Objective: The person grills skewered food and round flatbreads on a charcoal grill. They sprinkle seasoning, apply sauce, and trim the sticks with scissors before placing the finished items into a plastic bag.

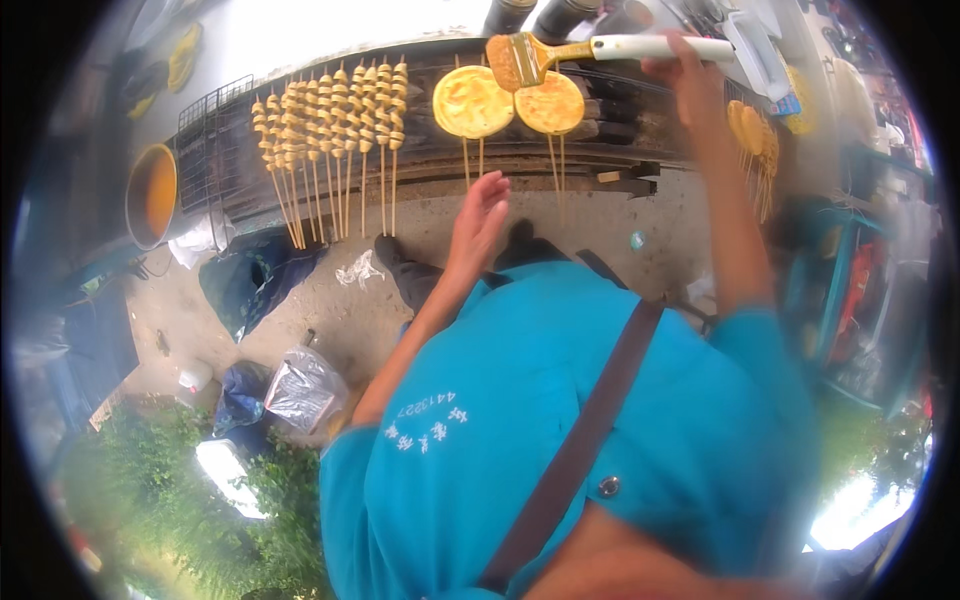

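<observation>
My right hand (682,79) grips the white handle of a basting brush (536,60) with orange-stained bristles. The brush head is in front of two round flatbreads on paired sticks, overlapping the upper edge of the right flatbread (551,105); whether it touches is unclear. Beside it lies the left flatbread (472,101), over a long dark grill (622,124). My left hand (484,206) is just below the left flatbread's sticks, fingers together and slightly curled, with nothing visible in it. Farther left, a row of spiral-cut skewers (330,112) rests across the grill, sticks towards me.
A wire rack (214,150) and a pot of orange liquid (152,195) stand at the left end. More skewered food (754,135) lies at the right, below a white plastic tray (756,56). Plastic bags (306,388) and a dark cloth (251,277) are on the ground.
</observation>
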{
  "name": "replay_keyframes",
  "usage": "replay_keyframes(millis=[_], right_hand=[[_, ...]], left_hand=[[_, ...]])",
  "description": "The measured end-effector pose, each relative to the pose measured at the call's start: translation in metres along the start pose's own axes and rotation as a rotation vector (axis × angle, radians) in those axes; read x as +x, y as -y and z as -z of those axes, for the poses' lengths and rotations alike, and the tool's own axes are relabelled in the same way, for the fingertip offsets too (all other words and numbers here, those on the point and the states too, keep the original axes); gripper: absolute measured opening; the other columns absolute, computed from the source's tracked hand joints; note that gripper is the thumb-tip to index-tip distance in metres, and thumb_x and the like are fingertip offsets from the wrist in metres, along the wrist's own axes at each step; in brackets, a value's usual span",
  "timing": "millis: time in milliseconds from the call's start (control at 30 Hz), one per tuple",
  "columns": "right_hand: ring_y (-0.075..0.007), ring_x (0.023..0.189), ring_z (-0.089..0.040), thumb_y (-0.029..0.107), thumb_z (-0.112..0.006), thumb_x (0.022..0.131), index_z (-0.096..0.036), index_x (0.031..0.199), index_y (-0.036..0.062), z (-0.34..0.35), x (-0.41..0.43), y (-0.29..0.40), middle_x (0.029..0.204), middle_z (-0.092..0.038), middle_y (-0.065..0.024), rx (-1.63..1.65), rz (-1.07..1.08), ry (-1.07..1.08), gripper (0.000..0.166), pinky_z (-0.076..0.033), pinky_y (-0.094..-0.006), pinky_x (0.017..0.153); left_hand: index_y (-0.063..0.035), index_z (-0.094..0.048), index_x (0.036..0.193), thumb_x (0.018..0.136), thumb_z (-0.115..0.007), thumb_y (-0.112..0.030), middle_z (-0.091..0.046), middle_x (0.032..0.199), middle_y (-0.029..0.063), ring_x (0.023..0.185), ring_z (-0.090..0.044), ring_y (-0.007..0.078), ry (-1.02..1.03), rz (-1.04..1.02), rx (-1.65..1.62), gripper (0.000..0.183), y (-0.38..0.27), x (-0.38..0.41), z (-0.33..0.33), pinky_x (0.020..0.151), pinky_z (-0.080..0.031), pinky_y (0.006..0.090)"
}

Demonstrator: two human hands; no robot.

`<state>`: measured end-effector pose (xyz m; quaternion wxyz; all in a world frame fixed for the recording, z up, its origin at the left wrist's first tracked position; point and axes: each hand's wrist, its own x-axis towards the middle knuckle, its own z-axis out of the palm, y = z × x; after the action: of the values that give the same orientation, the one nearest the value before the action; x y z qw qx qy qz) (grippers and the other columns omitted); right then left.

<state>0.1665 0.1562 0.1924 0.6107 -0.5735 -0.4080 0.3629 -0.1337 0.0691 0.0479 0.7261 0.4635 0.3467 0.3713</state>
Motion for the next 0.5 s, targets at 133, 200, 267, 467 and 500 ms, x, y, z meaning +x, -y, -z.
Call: replay_keyframes(millis=[133,200,267,467,500], right_hand=[[-0.0214,0.065,-0.065,0.019,-0.065,0.080,-0.057,0.099,-0.0049,0.058,-0.022,-0.026,0.086,-0.062,-0.0140,-0.002,-0.109,-0.067,0.032,-0.056,-0.0303,0.060],[-0.0212,0.065,-0.065,0.019,-0.066,0.080,-0.056,0.099,-0.0049,0.083,-0.023,-0.036,0.086,-0.062,-0.0140,0.009,-0.138,-0.084,0.032,-0.055,-0.0301,0.060],[-0.0214,0.066,-0.065,0.019,-0.066,0.080,-0.056,0.099,-0.0050,0.105,-0.023,-0.040,0.085,-0.062,-0.0138,0.033,-0.152,-0.102,0.032,-0.056,-0.0303,0.060],[-0.0203,0.069,-0.064,0.021,-0.066,0.081,-0.058,0.099,-0.0028,0.089,-0.013,-0.055,0.087,-0.062,-0.0121,0.175,-0.142,-0.001,0.031,-0.056,-0.0307,0.063],[-0.0199,0.069,-0.064,0.021,-0.066,0.081,-0.058,0.099,-0.0026,0.080,-0.009,-0.061,0.086,-0.062,-0.0120,0.181,-0.179,0.033,0.030,-0.056,-0.0310,0.064]], left_hand=[[-0.0051,-0.038,0.127,0.093,-0.043,-0.017,-0.055,0.107,0.0099,0.100,-0.053,0.0183,-0.107,0.336,0.046,0.036,0.054,0.049,-0.072,0.082,-0.044,0.0327],[-0.0067,-0.043,0.119,0.094,-0.042,-0.017,-0.054,0.091,0.0052,0.080,-0.054,0.0141,-0.131,0.456,-0.229,0.027,0.066,0.063,-0.089,0.068,-0.046,0.0285],[-0.0082,-0.046,0.111,0.094,-0.040,-0.017,-0.051,0.077,0.0010,0.063,-0.049,0.0099,-0.159,0.499,-0.369,0.020,0.075,0.066,-0.099,0.054,-0.042,0.0244],[-0.0099,-0.050,0.101,0.095,-0.039,-0.016,-0.044,0.066,-0.0025,0.044,-0.030,0.0042,-0.209,0.489,-0.381,0.013,0.072,0.070,-0.110,0.038,-0.025,0.0179],[-0.0100,-0.050,0.101,0.095,-0.039,-0.016,-0.044,0.066,-0.0024,0.044,-0.031,0.0042,-0.213,0.491,-0.381,0.013,0.071,0.070,-0.110,0.038,-0.025,0.0177]])
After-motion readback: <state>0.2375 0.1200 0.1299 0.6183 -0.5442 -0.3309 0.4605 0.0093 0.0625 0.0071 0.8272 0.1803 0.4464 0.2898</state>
